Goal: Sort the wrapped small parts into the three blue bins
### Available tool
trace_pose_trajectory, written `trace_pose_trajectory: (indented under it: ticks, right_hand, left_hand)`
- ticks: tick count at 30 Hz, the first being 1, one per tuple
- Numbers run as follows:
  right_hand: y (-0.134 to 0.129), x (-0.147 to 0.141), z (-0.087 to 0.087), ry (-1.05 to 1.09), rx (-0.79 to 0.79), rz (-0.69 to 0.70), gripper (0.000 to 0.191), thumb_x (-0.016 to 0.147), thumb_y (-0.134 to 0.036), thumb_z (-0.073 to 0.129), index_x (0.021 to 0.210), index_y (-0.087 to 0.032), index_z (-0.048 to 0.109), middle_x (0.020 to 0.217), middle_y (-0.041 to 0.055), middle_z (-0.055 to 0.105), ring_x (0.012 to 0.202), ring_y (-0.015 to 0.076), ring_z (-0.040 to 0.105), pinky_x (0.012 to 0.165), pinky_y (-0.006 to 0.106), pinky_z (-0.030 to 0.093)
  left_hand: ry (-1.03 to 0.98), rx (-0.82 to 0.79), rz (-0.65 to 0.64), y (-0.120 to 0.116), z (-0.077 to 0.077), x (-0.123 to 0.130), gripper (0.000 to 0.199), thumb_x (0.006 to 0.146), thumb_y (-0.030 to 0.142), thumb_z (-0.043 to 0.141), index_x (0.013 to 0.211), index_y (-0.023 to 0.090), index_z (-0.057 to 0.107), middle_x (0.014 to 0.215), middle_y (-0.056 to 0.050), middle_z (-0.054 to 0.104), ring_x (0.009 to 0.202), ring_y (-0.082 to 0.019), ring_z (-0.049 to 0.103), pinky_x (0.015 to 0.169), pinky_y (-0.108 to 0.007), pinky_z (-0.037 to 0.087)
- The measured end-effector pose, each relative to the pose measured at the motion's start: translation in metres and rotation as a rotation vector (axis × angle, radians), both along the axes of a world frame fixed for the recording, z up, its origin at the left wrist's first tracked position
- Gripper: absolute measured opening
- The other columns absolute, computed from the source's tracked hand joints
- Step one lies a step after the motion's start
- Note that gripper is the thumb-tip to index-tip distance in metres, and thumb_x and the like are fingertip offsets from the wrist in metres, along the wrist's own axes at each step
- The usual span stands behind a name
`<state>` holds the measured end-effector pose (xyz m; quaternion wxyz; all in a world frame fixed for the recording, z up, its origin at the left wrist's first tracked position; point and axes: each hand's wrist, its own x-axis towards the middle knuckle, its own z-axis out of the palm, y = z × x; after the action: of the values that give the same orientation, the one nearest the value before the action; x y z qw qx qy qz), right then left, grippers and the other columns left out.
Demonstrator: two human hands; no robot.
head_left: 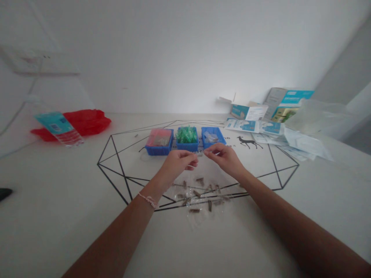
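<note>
My left hand point(181, 161) and my right hand point(222, 156) are raised close together over the table, just in front of three blue bins. Both are closed, thumb against fingers. A small pale item point(199, 154) shows between the fingertips, too small to name. The left bin point(158, 150) holds pinkish clear packets, the middle bin point(188, 147) holds green pieces, and the right bin point(222, 136) holds clear bags. Below my hands lie several small clear bags with short brown-grey metal pieces point(210, 205).
On the left a blue-labelled clear pack point(56, 125) rests against a red plastic bag point(89, 121). At the back right are opened cartons point(249, 112), flat white-blue packets point(242, 125) and a clear plastic bag point(315, 116). A dark object point(5, 194) sits at the left edge.
</note>
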<state>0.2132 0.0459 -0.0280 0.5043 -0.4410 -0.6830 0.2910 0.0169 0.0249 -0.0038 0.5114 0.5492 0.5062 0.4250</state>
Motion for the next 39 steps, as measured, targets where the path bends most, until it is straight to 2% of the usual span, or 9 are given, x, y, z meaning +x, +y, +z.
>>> trace_pose_trajectory:
  ticks: [5, 8, 12, 17, 20, 24, 28, 35, 39]
  right_hand:
    - [0.004, 0.006, 0.006, 0.387, -0.367, -0.003, 0.023, 0.076, -0.037, 0.081, 0.073, -0.017, 0.070, 0.070, 0.0040, 0.072, 0.055, 0.0117, 0.062, 0.052, 0.023, 0.050]
    - [0.009, 0.011, 0.011, 0.644, -0.435, -0.027, 0.015, 0.079, -0.027, 0.080, 0.078, -0.017, 0.069, 0.084, 0.0064, 0.076, 0.069, 0.0128, 0.071, 0.065, 0.022, 0.059]
    - [0.011, 0.018, 0.015, 0.805, -0.413, 0.026, 0.007, 0.083, -0.013, 0.072, 0.080, -0.016, 0.067, 0.096, 0.0092, 0.078, 0.096, 0.0181, 0.074, 0.089, 0.027, 0.061]
    - [0.006, 0.018, 0.017, 0.667, -0.424, -0.030, 0.004, 0.086, -0.018, 0.069, 0.086, -0.015, 0.072, 0.088, 0.0089, 0.078, 0.074, 0.0147, 0.073, 0.069, 0.024, 0.060]
    - [-0.001, 0.011, 0.016, 0.418, -0.469, 0.092, 0.013, 0.082, -0.028, 0.074, 0.084, -0.016, 0.074, 0.086, 0.0087, 0.077, 0.063, 0.0120, 0.067, 0.055, 0.022, 0.053]
    - [-0.010, 0.003, 0.013, 0.135, -0.521, 0.319, 0.027, 0.079, -0.043, 0.077, 0.085, -0.017, 0.076, 0.085, 0.0076, 0.076, 0.066, 0.0122, 0.065, 0.056, 0.022, 0.051]
    - [-0.011, 0.001, 0.010, 0.096, -0.520, 0.421, 0.032, 0.072, -0.046, 0.081, 0.077, -0.016, 0.075, 0.075, 0.0041, 0.073, 0.058, 0.0099, 0.060, 0.056, 0.022, 0.049]
    - [-0.008, 0.001, 0.006, 0.138, -0.454, 0.302, 0.028, 0.072, -0.042, 0.081, 0.076, -0.015, 0.074, 0.056, -0.0037, 0.059, 0.045, 0.0059, 0.047, 0.044, 0.020, 0.035]
    - [-0.009, 0.001, 0.006, 0.151, -0.519, 0.326, 0.029, 0.071, -0.042, 0.082, 0.077, -0.015, 0.073, 0.061, -0.0001, 0.067, 0.046, 0.0075, 0.054, 0.045, 0.020, 0.039]
  left_hand:
    - [0.354, 0.132, -0.169, -0.005, -0.009, -0.002, 0.044, 0.063, 0.040, 0.081, 0.098, 0.014, 0.073, 0.081, -0.007, 0.072, 0.073, -0.020, 0.065, 0.066, -0.031, 0.049]
    - [0.578, 0.180, -0.280, -0.009, -0.012, -0.003, 0.046, 0.057, 0.042, 0.084, 0.093, 0.015, 0.076, 0.090, -0.009, 0.072, 0.084, -0.025, 0.066, 0.074, -0.034, 0.049]
    - [0.608, 0.161, -0.307, -0.009, -0.011, -0.003, 0.036, 0.059, 0.037, 0.082, 0.087, 0.016, 0.074, 0.089, -0.008, 0.073, 0.082, -0.024, 0.066, 0.073, -0.033, 0.049]
    - [0.439, 0.092, -0.298, -0.004, -0.007, -0.006, 0.012, 0.066, 0.028, 0.074, 0.071, 0.017, 0.071, 0.072, -0.005, 0.072, 0.069, -0.019, 0.064, 0.067, -0.030, 0.048]
    - [0.323, 0.072, -0.231, -0.003, -0.001, -0.008, 0.009, 0.066, 0.025, 0.074, 0.067, 0.017, 0.071, 0.069, -0.004, 0.072, 0.065, -0.017, 0.062, 0.063, -0.028, 0.047]
    - [0.091, 0.010, -0.070, -0.002, 0.005, -0.009, 0.014, 0.065, 0.027, 0.078, 0.070, 0.016, 0.071, 0.069, -0.004, 0.070, 0.064, -0.014, 0.061, 0.058, -0.026, 0.047]
    - [-0.157, -0.045, 0.025, -0.002, 0.007, -0.007, 0.022, 0.059, 0.024, 0.085, 0.068, 0.014, 0.067, 0.068, -0.003, 0.068, 0.065, -0.014, 0.064, 0.069, -0.030, 0.055]
    - [0.079, -0.074, 0.093, 0.000, 0.005, -0.008, 0.020, 0.063, 0.027, 0.083, 0.071, 0.014, 0.070, 0.062, -0.002, 0.065, 0.056, -0.012, 0.058, 0.047, -0.022, 0.041]
    - [0.078, -0.111, 0.066, -0.001, 0.006, -0.009, 0.023, 0.069, 0.034, 0.080, 0.072, 0.014, 0.070, 0.068, -0.006, 0.071, 0.054, -0.012, 0.060, 0.046, -0.021, 0.039]
